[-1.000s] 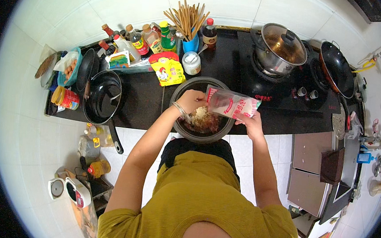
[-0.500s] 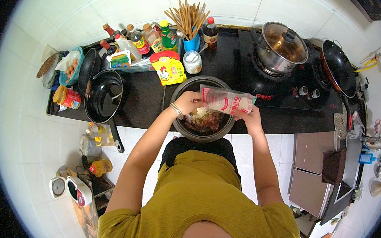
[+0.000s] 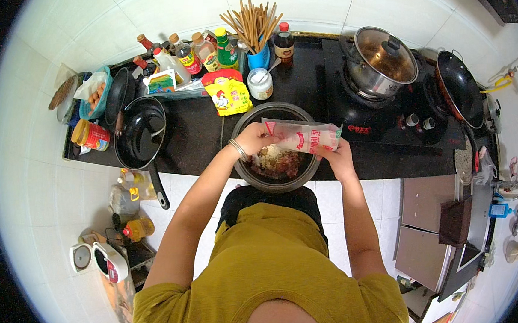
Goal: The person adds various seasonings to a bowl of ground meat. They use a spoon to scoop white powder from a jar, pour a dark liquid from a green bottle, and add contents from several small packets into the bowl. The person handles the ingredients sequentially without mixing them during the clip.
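Note:
A clear plastic bag with red print [image 3: 304, 136] is stretched between my two hands above a dark round bowl [image 3: 239, 171]. My left hand [image 3: 257, 140], a bangle on its wrist, pinches the bag's left end. The right end is gripped by my right hand [image 3: 339, 159]. Under the bag, dark red minced meat [image 3: 283, 165] lies in the bowl, with a pale powdery heap [image 3: 273, 152] on it. The bag hides the far part of the bowl's inside. Just behind the bowl stand a yellow and red pouch [image 3: 226, 94] and a white jar with a spoon [image 3: 260, 85].
A black frying pan [image 3: 135, 133] sits at the left, its handle past the counter edge. Sauce bottles [image 3: 226, 50] and a blue chopstick holder [image 3: 258, 59] line the back. At the right, a lidded pot [image 3: 385, 62] and a wok [image 3: 459, 88] stand on the stove.
The bag has shifted slightly to the left and lies more level. My right hand has moved a little left with it. The bowl stays in place.

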{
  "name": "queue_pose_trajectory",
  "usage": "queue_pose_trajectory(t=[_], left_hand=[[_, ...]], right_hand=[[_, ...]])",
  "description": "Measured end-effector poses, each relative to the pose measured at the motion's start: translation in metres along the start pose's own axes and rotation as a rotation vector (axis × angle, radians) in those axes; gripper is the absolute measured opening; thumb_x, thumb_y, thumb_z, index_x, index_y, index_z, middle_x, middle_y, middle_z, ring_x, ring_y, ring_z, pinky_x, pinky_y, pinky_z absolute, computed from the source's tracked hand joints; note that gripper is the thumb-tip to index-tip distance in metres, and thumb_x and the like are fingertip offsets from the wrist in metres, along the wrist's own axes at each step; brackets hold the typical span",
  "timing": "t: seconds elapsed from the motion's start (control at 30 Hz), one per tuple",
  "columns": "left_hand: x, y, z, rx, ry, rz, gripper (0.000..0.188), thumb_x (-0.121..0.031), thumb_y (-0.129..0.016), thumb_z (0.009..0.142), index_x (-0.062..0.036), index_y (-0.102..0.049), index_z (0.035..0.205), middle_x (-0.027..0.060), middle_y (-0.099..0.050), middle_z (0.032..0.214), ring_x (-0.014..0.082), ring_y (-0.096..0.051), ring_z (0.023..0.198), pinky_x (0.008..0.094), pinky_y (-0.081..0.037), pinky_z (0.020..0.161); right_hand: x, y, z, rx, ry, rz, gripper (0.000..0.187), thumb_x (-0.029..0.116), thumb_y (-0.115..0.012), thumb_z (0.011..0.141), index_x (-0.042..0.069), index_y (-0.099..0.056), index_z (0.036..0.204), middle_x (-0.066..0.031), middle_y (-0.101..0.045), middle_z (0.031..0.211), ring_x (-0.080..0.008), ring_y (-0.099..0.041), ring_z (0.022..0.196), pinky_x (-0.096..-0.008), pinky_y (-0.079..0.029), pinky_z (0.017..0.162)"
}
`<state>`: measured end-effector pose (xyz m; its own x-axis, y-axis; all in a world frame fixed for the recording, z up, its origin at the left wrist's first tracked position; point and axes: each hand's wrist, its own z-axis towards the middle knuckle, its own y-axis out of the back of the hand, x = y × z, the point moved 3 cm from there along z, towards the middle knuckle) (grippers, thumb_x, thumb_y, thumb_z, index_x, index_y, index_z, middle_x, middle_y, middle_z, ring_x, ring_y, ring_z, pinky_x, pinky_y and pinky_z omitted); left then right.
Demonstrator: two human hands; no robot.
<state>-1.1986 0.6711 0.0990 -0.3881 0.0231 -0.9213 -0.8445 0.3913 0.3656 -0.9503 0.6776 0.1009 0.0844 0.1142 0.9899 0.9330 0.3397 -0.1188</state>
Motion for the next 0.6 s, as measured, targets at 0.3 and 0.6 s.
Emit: queue_pose_trajectory(t=[0.3,0.6], left_hand=[[0.016,0.003,-0.006,-0.083,-0.065,-0.133,0.022,-0.008,-0.062,0.083,-0.0034,-0.063,0.104,0.0067,-0.067,0.093,0.0112,-0.059,0.081,0.0272,-0.046,0.075],[0.004,0.004,0.002,-0.094,-0.027,0.022,0.022,-0.009,-0.060,0.085,-0.0030,-0.062,0.107,0.0049,-0.066,0.095,0.0113,-0.059,0.087,0.0275,-0.046,0.080]], right_hand=[[0.001,-0.010,0.007,-0.012,0.000,0.009,0.019,0.004,-0.070,0.077,0.001,-0.061,0.093,-0.0047,-0.064,0.079,-0.0096,-0.056,0.061,-0.0248,-0.046,0.054],[0.004,-0.004,0.007,-0.060,-0.005,-0.020,0.018,0.004,-0.070,0.077,0.001,-0.061,0.092,-0.0050,-0.064,0.079,-0.0106,-0.056,0.062,-0.0250,-0.046,0.056]])
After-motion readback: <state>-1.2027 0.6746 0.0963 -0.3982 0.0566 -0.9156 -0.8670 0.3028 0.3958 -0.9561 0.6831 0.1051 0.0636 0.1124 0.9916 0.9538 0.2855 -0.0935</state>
